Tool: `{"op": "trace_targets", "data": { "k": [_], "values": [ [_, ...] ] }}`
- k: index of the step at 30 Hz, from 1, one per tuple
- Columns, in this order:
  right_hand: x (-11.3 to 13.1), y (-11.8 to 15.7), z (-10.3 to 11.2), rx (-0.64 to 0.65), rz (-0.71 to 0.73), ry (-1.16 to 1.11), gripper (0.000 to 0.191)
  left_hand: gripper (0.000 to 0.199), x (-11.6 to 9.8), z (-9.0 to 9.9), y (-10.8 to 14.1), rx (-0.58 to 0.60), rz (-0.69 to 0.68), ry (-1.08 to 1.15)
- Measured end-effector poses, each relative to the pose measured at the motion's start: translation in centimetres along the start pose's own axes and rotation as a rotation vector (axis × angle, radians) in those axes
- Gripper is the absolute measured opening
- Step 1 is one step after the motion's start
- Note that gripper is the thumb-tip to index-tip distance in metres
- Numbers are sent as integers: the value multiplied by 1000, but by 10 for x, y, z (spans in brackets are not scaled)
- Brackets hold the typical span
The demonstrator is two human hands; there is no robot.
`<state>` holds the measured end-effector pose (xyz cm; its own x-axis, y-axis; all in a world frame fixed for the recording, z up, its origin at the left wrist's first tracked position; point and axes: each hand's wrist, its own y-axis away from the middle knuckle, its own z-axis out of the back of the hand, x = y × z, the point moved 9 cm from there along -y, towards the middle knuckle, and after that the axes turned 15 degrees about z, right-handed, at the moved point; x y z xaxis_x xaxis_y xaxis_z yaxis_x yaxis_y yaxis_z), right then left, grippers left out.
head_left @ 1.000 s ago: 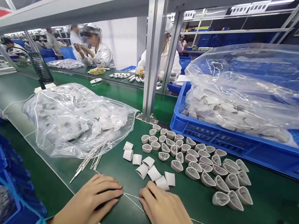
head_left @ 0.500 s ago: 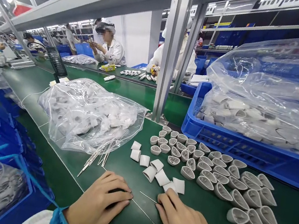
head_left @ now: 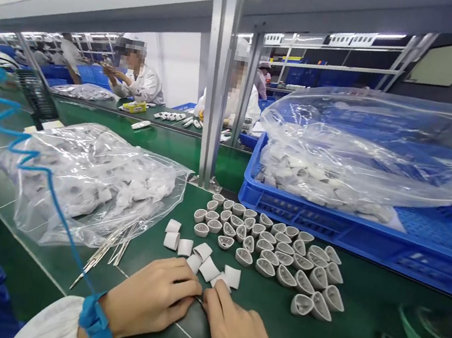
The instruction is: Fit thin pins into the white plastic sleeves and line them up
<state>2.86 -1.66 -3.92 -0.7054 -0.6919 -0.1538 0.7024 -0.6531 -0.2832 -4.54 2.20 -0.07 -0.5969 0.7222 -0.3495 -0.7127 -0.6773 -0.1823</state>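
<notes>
My left hand [head_left: 163, 292], with a blue band at the wrist, has its thumb and fingers pinched together low over the green bench. Close against it, my right hand [head_left: 235, 328] is also pinched. A short bit of thin metal rod shows between the two sets of fingertips; most of it is hidden. Just beyond the fingers lie several loose white plastic sleeves [head_left: 208, 269]. To their right stand rows of grey-white hollow plastic shells [head_left: 265, 267], open ends up. A bundle of thin metal rods [head_left: 106, 253] lies left of my left hand.
A clear bag of white parts [head_left: 92, 180] lies on the bench [head_left: 358, 332] at left. At right a blue crate [head_left: 301, 214] holds another plastic bag [head_left: 364, 152]. A metal post [head_left: 217, 74] rises behind. A blue coiled cord [head_left: 50, 185] hangs at left. Co-workers sit across the bench.
My right hand has moved left until its fingertips meet my left hand's, bringing the thin rod between them. The view has turned to the right.
</notes>
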Motion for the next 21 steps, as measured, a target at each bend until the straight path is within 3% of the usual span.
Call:
{"op": "trace_targets", "data": {
  "k": [6,14,18,21],
  "values": [
    [-15,-3,17,-106,-95,-55,29,15,-7,14,-6,-19,-109,102],
    [-45,6,31,-203,-258,-285,45,17,-4,12,-29,-15,7,254],
    [-54,11,37,-258,-308,-452,37,11,-6,11,-38,-18,45,304],
    [-64,17,40,-300,-371,-590,28,11,-8,21,-47,-43,26,342]
  ]
}}
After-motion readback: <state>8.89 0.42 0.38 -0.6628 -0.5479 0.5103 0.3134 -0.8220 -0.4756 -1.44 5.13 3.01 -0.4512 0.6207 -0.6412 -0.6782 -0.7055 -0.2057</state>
